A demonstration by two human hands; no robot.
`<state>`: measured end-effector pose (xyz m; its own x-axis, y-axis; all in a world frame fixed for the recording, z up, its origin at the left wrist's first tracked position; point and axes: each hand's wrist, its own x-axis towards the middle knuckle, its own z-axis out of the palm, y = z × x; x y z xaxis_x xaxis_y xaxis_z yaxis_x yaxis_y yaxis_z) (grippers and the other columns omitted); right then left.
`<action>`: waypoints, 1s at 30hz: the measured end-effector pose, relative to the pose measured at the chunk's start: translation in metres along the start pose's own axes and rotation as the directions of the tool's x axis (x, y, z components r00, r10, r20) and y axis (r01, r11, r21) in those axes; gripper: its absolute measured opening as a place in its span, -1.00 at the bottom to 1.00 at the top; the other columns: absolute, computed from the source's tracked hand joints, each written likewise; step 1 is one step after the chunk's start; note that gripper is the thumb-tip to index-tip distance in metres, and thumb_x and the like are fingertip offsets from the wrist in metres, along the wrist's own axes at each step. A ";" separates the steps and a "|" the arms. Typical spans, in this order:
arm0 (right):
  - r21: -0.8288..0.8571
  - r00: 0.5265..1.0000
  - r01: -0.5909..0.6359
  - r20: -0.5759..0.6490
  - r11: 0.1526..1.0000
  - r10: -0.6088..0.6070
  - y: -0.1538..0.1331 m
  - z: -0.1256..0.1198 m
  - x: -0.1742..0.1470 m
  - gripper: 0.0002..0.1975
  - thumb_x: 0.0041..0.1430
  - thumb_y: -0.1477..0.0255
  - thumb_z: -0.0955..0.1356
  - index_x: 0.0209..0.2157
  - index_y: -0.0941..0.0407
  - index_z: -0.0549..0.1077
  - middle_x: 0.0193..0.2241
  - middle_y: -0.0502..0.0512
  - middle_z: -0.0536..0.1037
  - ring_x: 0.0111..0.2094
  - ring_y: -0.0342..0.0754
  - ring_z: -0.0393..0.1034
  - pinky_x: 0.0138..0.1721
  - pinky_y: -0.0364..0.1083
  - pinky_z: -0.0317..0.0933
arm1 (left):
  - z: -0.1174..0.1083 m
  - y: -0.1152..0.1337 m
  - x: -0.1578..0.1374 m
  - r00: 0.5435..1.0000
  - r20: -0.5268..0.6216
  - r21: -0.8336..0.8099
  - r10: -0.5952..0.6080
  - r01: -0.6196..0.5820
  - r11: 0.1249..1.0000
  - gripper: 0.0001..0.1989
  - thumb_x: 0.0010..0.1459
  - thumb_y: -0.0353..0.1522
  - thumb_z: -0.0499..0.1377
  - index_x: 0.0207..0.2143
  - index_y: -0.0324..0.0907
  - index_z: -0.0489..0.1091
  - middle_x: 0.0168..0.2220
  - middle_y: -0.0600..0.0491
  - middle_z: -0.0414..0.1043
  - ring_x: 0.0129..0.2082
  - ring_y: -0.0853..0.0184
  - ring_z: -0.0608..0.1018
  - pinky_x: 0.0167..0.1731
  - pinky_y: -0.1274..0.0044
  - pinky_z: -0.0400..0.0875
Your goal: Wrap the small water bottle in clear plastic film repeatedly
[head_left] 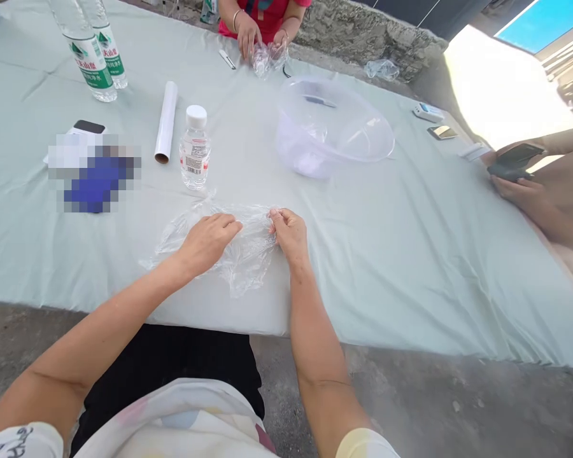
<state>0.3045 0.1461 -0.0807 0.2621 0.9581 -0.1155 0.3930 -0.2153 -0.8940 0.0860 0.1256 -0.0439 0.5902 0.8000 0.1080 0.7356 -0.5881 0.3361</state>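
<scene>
A crumpled sheet of clear plastic film [248,267] lies spread on the table between my two hands. My right hand [289,232] pinches its right edge between thumb and fingers. Over the left part of the film, my left hand [210,238] is closed with fingers curled down; the film seems gathered in it, though the fingertips are partly hidden. Just beyond the film stands an upright small water bottle [195,149] with a white cap. Left of that bottle lies a white roll [167,121] with a brown cardboard core.
A clear plastic basin [334,127] stands tilted-looking at centre right. Two tall water bottles [93,70] stand back left near a blurred blue item [95,184]. Across the table, a person's hands [262,44] handle clear plastic beside a cutter [227,60]. At right, another person holds a dark phone [516,162].
</scene>
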 end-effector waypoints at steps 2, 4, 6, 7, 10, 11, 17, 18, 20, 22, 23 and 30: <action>-0.037 1.000 -0.022 0.012 0.999 0.023 -0.002 0.000 0.005 -0.69 0.21 0.14 0.28 -0.37 0.08 0.47 -0.65 -0.12 0.35 -0.66 -0.20 0.10 -0.56 -0.16 0.03 | 0.015 -0.016 0.007 0.997 0.065 0.067 0.030 -0.035 0.997 -0.66 0.28 -0.49 0.05 0.06 -0.22 0.42 0.16 -0.19 0.43 0.19 0.07 0.45 0.12 0.21 0.38; -0.083 1.000 -0.030 0.001 0.996 0.030 -0.001 -0.002 0.015 -0.71 0.20 0.16 0.29 -0.41 0.08 0.45 -0.66 -0.12 0.33 -0.64 -0.19 0.12 -0.54 -0.16 0.03 | 0.024 -0.031 0.001 0.996 0.091 0.094 0.019 -0.028 0.995 -0.53 0.28 -0.30 0.17 0.22 -0.20 0.32 0.31 -0.23 0.26 0.34 -0.02 0.27 0.27 0.12 0.20; -0.123 0.999 -0.036 -0.016 0.992 0.034 0.000 -0.008 0.030 -0.73 0.17 0.19 0.32 -0.44 0.09 0.42 -0.66 -0.12 0.32 -0.62 -0.19 0.14 -0.52 -0.16 0.04 | 0.029 -0.041 -0.011 0.996 0.089 0.122 -0.027 0.016 0.992 -0.34 0.26 -0.15 0.20 0.34 -0.17 0.19 0.40 -0.24 0.10 0.42 -0.04 0.13 0.35 0.08 0.01; -0.139 0.999 -0.045 -0.032 0.989 0.041 0.001 -0.013 0.039 -0.74 0.17 0.20 0.34 -0.45 0.09 0.41 -0.65 -0.12 0.33 -0.62 -0.19 0.14 -0.51 -0.16 0.05 | 0.031 -0.044 -0.017 0.995 0.080 0.143 -0.059 0.048 0.989 -0.27 0.25 -0.08 0.19 0.37 -0.16 0.14 0.43 -0.25 0.03 0.44 -0.06 0.07 0.37 0.06 -0.06; -0.168 0.979 -0.090 -0.195 0.982 0.057 0.001 -0.028 0.052 -0.80 0.20 0.27 0.31 -0.37 0.11 0.42 -0.54 -0.06 0.43 -0.55 -0.17 0.24 -0.42 -0.14 0.15 | 0.032 -0.044 -0.027 0.987 0.045 0.192 -0.155 0.144 0.971 -0.10 0.19 0.08 0.18 0.42 -0.19 0.07 0.46 -0.30 -0.09 0.46 -0.12 -0.04 0.38 0.05 -0.17; -0.182 0.962 -0.082 -0.270 0.980 0.031 0.000 -0.031 0.049 -0.81 0.23 0.28 0.29 -0.31 0.11 0.43 -0.47 -0.03 0.48 -0.51 -0.15 0.30 -0.37 -0.13 0.20 | 0.033 -0.042 -0.028 0.983 0.039 0.196 -0.179 0.168 0.966 -0.07 0.16 0.12 0.17 0.42 -0.19 0.06 0.46 -0.31 -0.11 0.46 -0.14 -0.06 0.38 0.04 -0.18; -0.406 0.858 0.499 0.107 0.766 -0.502 -0.009 0.005 -0.045 -0.56 0.36 0.12 0.20 0.14 0.04 0.37 0.11 0.24 0.47 0.11 0.06 0.38 0.08 0.05 0.29 | 0.035 -0.038 -0.025 0.977 0.000 0.162 -0.211 0.208 0.965 -0.06 0.12 0.17 0.17 0.39 -0.14 0.13 0.46 -0.29 -0.09 0.46 -0.18 -0.05 0.35 -0.03 -0.21; -0.431 0.802 0.594 0.247 0.680 -0.544 -0.009 0.018 -0.061 -0.52 0.36 0.10 0.22 0.18 0.04 0.35 0.21 0.26 0.40 0.22 0.10 0.29 0.17 0.09 0.22 | 0.035 -0.038 -0.025 0.978 -0.014 0.156 -0.208 0.207 0.966 -0.07 0.12 0.16 0.17 0.39 -0.13 0.14 0.45 -0.28 -0.07 0.46 -0.19 -0.05 0.34 -0.05 -0.22; -0.469 0.720 0.694 0.444 0.546 -0.533 -0.009 0.040 -0.079 -0.49 0.36 0.08 0.24 0.22 0.00 0.34 0.31 0.25 0.30 0.34 0.15 0.14 0.28 0.19 0.08 | 0.036 -0.039 -0.027 0.980 -0.032 0.150 -0.194 0.197 0.969 -0.11 0.14 0.13 0.17 0.39 -0.10 0.15 0.45 -0.22 -0.04 0.45 -0.20 -0.06 0.34 -0.07 -0.24; -0.507 0.696 0.718 0.532 0.477 -0.482 -0.008 0.055 -0.076 -0.52 0.38 0.08 0.24 0.22 -0.05 0.36 0.33 0.20 0.29 0.37 0.16 0.09 0.31 0.24 0.00 | 0.037 -0.040 -0.029 0.983 -0.041 0.154 -0.180 0.184 0.971 -0.15 0.16 0.10 0.16 0.39 -0.09 0.16 0.45 -0.19 -0.01 0.45 -0.22 -0.07 0.33 -0.09 -0.26; -0.518 0.692 0.722 0.554 0.459 -0.463 -0.008 0.057 -0.068 -0.53 0.39 0.10 0.23 0.22 -0.07 0.37 0.33 0.18 0.30 0.37 0.15 0.09 0.32 0.25 -0.02 | 0.037 -0.041 -0.030 0.984 -0.042 0.159 -0.175 0.180 0.971 -0.15 0.16 0.10 0.16 0.39 -0.09 0.16 0.45 -0.18 0.00 0.45 -0.22 -0.07 0.33 -0.09 -0.26; -0.708 0.867 0.492 0.348 0.506 -0.357 0.006 0.023 0.022 -0.51 0.40 0.17 0.19 0.28 -0.03 0.32 0.35 0.21 0.23 0.37 0.15 0.08 0.33 0.23 -0.03 | 0.031 -0.040 -0.035 0.984 -0.001 0.164 -0.181 0.178 0.970 -0.06 0.09 0.18 0.19 0.40 -0.08 0.14 0.46 -0.20 -0.04 0.44 -0.25 -0.06 0.33 -0.08 -0.28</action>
<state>0.2927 0.1702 -0.0984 -0.2196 0.9732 0.0679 0.9520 0.2290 -0.2030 0.0456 0.1173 -0.0898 0.4473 0.8932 0.0467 0.8735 -0.4474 0.1920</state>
